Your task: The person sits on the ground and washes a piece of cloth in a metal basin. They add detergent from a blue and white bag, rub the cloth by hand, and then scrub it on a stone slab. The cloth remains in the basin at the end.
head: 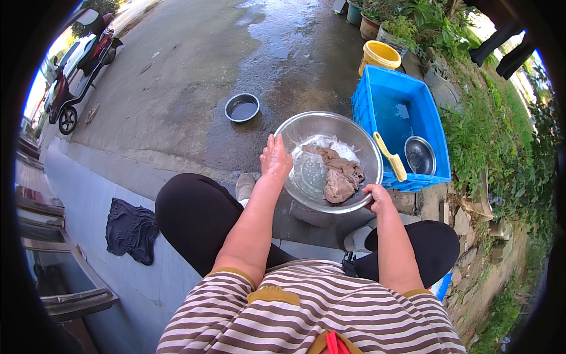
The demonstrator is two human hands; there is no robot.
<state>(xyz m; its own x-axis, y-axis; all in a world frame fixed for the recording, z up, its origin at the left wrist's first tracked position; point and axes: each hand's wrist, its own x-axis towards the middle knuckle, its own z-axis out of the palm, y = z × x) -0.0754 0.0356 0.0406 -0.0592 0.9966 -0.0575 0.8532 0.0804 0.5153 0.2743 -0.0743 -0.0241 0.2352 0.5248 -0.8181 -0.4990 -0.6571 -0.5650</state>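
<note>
Between my knees is a wide stainless steel basin [330, 118] with sudsy water and a wet, bunched brown cloth [342, 175] in it. My left hand [276, 157] lies against the basin's left rim, fingers pointing away from me; whether it grips the rim I cannot tell. My right hand [377, 197] holds the basin's lower right rim, thumb on top and fingers underneath. Right beside the basin stands a blue plastic crate [400, 79] with water in it. A pale yellow scrubbing brush [390, 157] rests at its near left edge, and a small metal bowl [420, 155] is inside.
A small metal basin [242, 107] of dark liquid sits on the wet concrete ahead. A yellow bucket [381, 55] stands behind the crate, near potted plants [370, 25]. A dark cloth [131, 230] lies on the tiles at left. A scooter [79, 71] is parked at the far left.
</note>
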